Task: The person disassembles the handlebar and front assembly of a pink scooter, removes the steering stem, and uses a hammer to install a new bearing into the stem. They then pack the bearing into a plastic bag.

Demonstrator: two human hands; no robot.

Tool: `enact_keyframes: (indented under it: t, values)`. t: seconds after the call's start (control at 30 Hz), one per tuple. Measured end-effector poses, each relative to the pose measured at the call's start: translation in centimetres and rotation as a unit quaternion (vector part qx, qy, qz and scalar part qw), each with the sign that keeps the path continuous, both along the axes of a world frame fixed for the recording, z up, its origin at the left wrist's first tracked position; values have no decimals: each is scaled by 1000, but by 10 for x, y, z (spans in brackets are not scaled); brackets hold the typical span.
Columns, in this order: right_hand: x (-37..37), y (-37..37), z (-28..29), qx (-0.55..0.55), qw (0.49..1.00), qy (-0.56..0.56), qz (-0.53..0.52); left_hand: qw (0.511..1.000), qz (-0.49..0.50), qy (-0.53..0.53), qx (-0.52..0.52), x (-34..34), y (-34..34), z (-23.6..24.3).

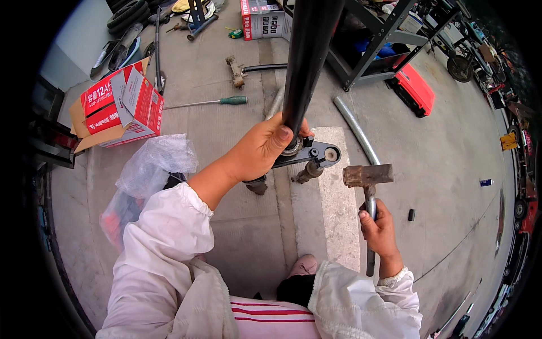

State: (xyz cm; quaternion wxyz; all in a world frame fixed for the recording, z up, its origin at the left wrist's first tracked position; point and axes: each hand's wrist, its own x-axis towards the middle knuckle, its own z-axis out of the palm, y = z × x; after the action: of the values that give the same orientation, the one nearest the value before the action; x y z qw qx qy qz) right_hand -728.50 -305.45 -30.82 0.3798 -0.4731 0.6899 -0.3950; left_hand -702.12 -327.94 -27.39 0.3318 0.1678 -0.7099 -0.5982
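My left hand (270, 144) is closed around the lower end of a thick black tube (312, 62), which rises toward me. At the tube's foot is a metal ring, with a black bracket plate (319, 152) with a round hole end below it. Beneath the plate show two worn, dirty metal leg ends, one of them a stub (309, 172); the hand hides part of this joint. My right hand (380, 227) grips the metal handle of a hammer (368, 175). Its rusty head is up, to the right of the bracket and apart from it.
A red-and-white carton (144, 110), bubble wrap (161, 161) and a green-handled screwdriver (234, 100) lie on the left. Ahead are a rusty metal part (235, 72) and a second carton (265, 25). A grey pipe (358, 130), red case (415, 90) and black metal rack (372, 42) stand right.
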Motion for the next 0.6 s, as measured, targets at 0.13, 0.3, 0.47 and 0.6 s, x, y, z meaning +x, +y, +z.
enact_keyframes:
  t: [0.13,0.3,0.47,0.6]
  values:
    - [22,-40,105,-81,971,224,3,1000,8,-13,3,12,0,-5]
    - [34,-67,111,51,876,464,124,1000,4,-16,5,-4,4,-7]
    - [52,-83,160,24,875,474,100,998,10,-56,-34,3,3,-8]
    - [56,-66,139,-50,915,401,12,997,12,-70,-39,1,-2,-3]
